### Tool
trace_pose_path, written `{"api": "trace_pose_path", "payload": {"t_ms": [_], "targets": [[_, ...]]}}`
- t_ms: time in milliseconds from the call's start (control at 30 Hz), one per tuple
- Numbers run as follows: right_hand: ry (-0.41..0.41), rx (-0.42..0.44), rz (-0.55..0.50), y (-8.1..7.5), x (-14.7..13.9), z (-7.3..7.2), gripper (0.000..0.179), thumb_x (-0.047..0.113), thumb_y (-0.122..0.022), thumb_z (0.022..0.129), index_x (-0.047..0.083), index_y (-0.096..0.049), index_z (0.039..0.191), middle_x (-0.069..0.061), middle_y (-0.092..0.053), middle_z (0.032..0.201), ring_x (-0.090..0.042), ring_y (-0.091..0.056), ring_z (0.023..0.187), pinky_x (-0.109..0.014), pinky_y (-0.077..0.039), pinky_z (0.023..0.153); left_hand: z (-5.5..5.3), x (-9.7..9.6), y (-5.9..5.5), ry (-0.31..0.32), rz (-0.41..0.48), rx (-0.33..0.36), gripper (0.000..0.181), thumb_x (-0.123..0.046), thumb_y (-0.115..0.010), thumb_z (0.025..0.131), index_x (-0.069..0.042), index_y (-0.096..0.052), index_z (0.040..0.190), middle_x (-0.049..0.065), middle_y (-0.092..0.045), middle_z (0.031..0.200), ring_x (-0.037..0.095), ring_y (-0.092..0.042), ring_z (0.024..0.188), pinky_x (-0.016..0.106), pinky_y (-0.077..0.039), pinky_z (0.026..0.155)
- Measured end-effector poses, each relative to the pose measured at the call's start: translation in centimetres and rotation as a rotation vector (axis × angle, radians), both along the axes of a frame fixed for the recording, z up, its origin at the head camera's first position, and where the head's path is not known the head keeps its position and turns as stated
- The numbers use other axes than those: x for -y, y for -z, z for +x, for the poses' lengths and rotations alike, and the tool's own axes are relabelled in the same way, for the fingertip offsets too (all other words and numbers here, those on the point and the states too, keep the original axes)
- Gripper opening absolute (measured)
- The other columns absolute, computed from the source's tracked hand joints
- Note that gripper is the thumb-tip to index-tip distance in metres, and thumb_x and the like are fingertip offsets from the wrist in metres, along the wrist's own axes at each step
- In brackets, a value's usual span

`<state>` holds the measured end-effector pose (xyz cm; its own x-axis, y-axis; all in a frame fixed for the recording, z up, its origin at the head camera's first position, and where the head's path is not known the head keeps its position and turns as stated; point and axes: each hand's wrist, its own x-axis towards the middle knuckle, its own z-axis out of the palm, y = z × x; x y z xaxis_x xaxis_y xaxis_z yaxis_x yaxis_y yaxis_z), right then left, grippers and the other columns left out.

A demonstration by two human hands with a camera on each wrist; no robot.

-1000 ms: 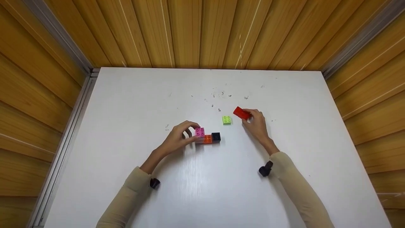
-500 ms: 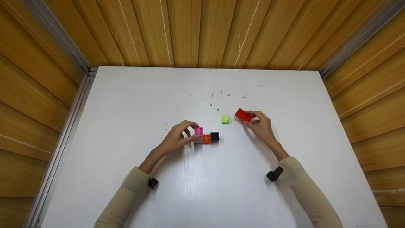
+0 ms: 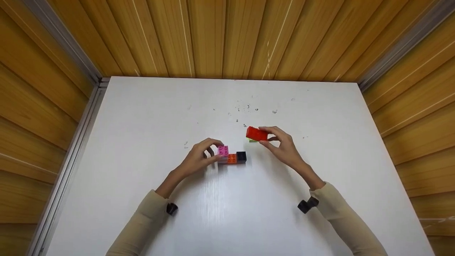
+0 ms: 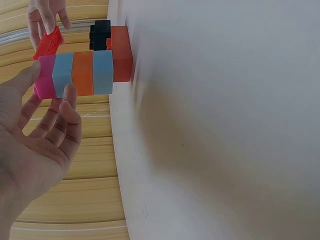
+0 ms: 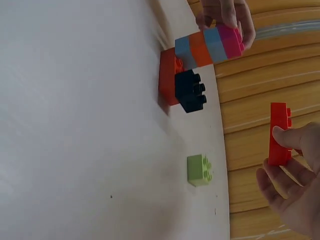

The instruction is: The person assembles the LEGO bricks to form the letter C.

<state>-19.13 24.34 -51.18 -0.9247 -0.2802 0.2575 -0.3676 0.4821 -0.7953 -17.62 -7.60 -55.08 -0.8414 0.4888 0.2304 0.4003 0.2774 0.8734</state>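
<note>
Nearest the person, 2 beige sleeves [image 3: 142, 224] reach out over the white counter [image 3: 142, 117], each wrist carrying a small black camera. The left hand [image 3: 197, 160] curls round the top of a brick stack [image 4: 75, 75], thumb and fingers pinching the pink brick [image 3: 223, 150] that caps it; the left wrist view shows 4 layers, pink, light blue, orange and light blue, standing on an orange base brick [image 5: 167, 82] that lies on the counter. That grip looks meant to steady the stack, judging by how the fingers bracket it from 2 sides. A black brick [image 3: 241, 155] sits on the same base, just beside the stack. Farther out, the right hand [image 3: 280, 145] pinches a red brick [image 3: 256, 133] by one end, clear of the counter and hanging above the lime green brick [image 5: 199, 170], which lies loose on the counter near the build and is almost hidden under it in the head view. Beyond are small dark specks [image 3: 249, 108], then the wooden slat wall [image 3: 227, 35].
</note>
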Motion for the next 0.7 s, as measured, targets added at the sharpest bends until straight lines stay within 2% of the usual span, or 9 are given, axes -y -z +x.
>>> {"api": "trace_pose_path", "payload": {"t_ms": [167, 367, 533, 600, 700], "targets": [[-0.101, -0.005, -0.035, -0.3, 1.7, 0.7, 0.042, 0.007, -0.079, 0.087, 0.01, -0.071, 0.128, -0.008, -0.073, 0.121, -0.025, -0.068, 0.11, -0.049, -0.06, 0.085, 0.0, 0.0, 0.2, 0.008, 0.019, 0.003, 0.035, -0.016, -0.075, 0.093, -0.007, -0.065, 0.126, 0.011, -0.068, 0.121, 0.024, -0.066, 0.088, 0.045, -0.057, 0.081], [-0.208, -0.009, -0.029, -0.1, 3.2, 1.2, 0.038, 0.008, -0.077, 0.09, 0.012, -0.072, 0.127, -0.007, -0.072, 0.124, -0.025, -0.067, 0.114, -0.052, -0.059, 0.086, 0.0, 0.1, 0.5, 0.004, 0.025, 0.008, 0.036, -0.014, -0.075, 0.093, -0.008, -0.064, 0.126, 0.011, -0.068, 0.122, 0.021, -0.066, 0.086, 0.039, -0.058, 0.08], [-0.267, -0.015, -0.027, 0.7, 3.8, 1.4, 0.035, 0.008, -0.077, 0.089, 0.009, -0.073, 0.124, -0.01, -0.072, 0.124, -0.028, -0.067, 0.115, -0.049, -0.059, 0.087, -0.1, 0.1, 0.5, 0.002, 0.029, 0.027, 0.037, -0.014, -0.075, 0.093, -0.008, -0.064, 0.128, 0.012, -0.067, 0.123, 0.022, -0.066, 0.087, 0.038, -0.058, 0.08], [-0.275, -0.026, -0.023, 1.0, 3.9, 1.6, 0.036, 0.007, -0.077, 0.089, 0.007, -0.073, 0.124, -0.011, -0.072, 0.124, -0.029, -0.067, 0.114, -0.047, -0.059, 0.087, 0.0, -0.1, 0.4, -0.006, 0.025, 0.039, 0.037, -0.01, -0.075, 0.093, -0.005, -0.064, 0.128, 0.014, -0.067, 0.123, 0.026, -0.067, 0.087, 0.041, -0.058, 0.081], [-0.276, -0.046, -0.02, 1.1, 4.0, 1.8, 0.035, 0.005, -0.077, 0.088, 0.005, -0.073, 0.123, -0.012, -0.072, 0.123, -0.03, -0.067, 0.113, -0.046, -0.059, 0.087, 0.5, -0.3, -0.9, -0.006, 0.034, 0.046, 0.037, -0.003, -0.074, 0.091, 0.001, -0.063, 0.126, 0.019, -0.067, 0.122, 0.033, -0.067, 0.087, 0.041, -0.058, 0.081]]}}
